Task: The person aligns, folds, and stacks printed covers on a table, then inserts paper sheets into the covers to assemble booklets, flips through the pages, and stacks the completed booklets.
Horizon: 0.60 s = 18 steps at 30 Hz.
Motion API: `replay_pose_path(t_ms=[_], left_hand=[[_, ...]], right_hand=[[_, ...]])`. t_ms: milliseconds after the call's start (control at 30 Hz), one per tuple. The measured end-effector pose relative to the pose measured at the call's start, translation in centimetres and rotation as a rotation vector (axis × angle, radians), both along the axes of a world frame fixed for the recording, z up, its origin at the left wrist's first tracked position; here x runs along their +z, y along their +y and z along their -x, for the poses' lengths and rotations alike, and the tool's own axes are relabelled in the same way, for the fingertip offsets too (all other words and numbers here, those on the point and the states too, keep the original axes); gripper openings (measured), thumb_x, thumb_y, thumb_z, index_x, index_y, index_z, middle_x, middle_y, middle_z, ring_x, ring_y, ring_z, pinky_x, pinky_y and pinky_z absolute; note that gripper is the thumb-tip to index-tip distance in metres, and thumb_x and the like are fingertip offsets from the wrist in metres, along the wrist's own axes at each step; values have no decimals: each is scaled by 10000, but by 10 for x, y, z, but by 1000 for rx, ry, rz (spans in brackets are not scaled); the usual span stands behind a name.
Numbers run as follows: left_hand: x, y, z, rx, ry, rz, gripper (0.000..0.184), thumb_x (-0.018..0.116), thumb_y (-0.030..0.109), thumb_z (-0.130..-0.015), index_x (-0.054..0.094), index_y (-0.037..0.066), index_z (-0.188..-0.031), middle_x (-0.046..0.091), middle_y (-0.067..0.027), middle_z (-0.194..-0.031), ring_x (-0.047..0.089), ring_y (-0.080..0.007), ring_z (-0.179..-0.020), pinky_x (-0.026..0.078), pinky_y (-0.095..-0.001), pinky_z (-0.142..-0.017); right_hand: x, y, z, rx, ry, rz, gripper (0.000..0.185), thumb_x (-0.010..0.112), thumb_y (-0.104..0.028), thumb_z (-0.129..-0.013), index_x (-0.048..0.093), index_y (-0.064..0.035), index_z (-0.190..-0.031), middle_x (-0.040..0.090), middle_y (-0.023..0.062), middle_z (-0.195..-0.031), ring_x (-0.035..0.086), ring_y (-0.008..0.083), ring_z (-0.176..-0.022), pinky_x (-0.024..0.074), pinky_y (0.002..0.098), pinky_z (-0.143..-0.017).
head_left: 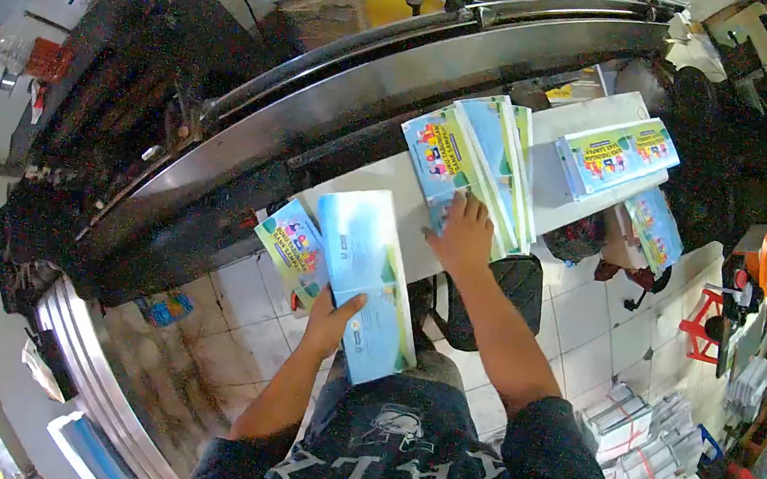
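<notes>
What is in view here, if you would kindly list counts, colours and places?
Table: one, white, centre
Held stack: one, pale blue, over table's left end
Left stack: one, yellow and blue, beside held stack
Fanned booklets: several, blue and yellow, centre
Far booklets: several, blue and yellow, table's right end
Machine: one, dark and silver, behind table
Stool: one, red, right
Paper bundles: several, mostly white, lower right
Floor tiles: many, whitish, below table
Edges: unclear clutter
Shirt: one, dark, bottom
Left grip: one, on held stack
Right grip: one, on fanned booklets
</notes>
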<state>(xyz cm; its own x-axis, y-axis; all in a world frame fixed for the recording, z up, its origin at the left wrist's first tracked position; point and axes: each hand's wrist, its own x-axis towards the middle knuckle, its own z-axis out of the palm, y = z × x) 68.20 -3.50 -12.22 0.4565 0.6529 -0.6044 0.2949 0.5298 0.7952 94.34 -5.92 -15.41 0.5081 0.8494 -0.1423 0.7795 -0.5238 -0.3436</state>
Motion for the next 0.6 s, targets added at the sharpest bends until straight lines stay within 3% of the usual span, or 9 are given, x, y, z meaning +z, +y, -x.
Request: replay_pose_path(t_ms=[67, 200, 267, 300, 367, 433, 533, 600], left_hand=[[-11, 13, -4, 21, 106, -137, 500, 707, 248, -854, 520, -38, -1218, 636, -127, -1122, 601, -215, -1007, 474, -343, -889], [-32, 35, -25, 60, 52, -154, 501, 712, 265, -852, 528, -30, -1215, 638, -136, -1117, 598, -222, -1012, 454, -354, -906], [-31, 40, -34, 15, 127, -133, 498, 709, 267, -856, 528, -28, -1214, 637, -138, -1121, 597, -223, -1013, 454, -355, -904], [-30, 41, -38, -24, 205, -128, 494, 706, 270, -860, 528, -26, -1213, 636, -140, -1124, 596, -224, -1013, 454, -356, -901], [-47, 40, -40, 19, 166, -122, 500, 701, 288, -868, 523, -24, -1215, 628, -142, -1139, 587, -230, -1024, 451, -358, -903], [-58, 41, -41, -20, 161, -143, 512, 692, 303, -878, 510, -25, -1225, 614, -148, -1154, 573, -232, -1039, 446, -360, -904], [-72, 34, -43, 175, 43, -66, 472, 683, 309, -882, 545, -33, -1177, 639, -140, -1067, 591, -226, -978, 462, -365, -862], [-68, 37, -43, 278, -19, 27, 456, 684, 309, -881, 565, -38, -1151, 649, -135, -1028, 600, -223, -952, 470, -367, -843]], right_hand=[[-13, -2, 12, -27, -193, 30, 772, 763, -370, -689, 450, 17, -1278, 491, 195, -1291, 481, 346, -1174, 436, 513, -938], [-30, 0, 11, -60, -225, 57, 699, 688, -275, -775, 407, 35, -1335, 502, 190, -1308, 486, 360, -1196, 425, 454, -988], [-39, -1, 7, 9, -121, -47, 656, 712, -295, -742, 459, 1, -1270, 581, 201, -1183, 594, 346, -1054, 534, 444, -814], [-22, 2, 7, 8, -124, -40, 656, 712, -295, -742, 459, 1, -1270, 581, 201, -1183, 594, 346, -1054, 534, 444, -814], [12, 1, 9, -33, 132, 113, 499, 616, -181, -802, 502, -2, -1254, 640, 203, -1075, 648, 328, -947, 537, 450, -783], [13, -5, 42, -33, 181, 82, 456, 611, -188, -795, 551, -27, -1218, 661, 196, -983, 657, 337, -903, 539, 463, -767], [5, -10, 92, 148, 324, 198, 478, 633, -211, -774, 565, -27, -1210, 653, 215, -992, 645, 359, -927, 528, 467, -799], [18, -2, 94, 349, 203, -346, 472, 666, -247, -761, 572, -29, -1169, 635, 236, -1011, 633, 388, -941, 511, 476, -821]])
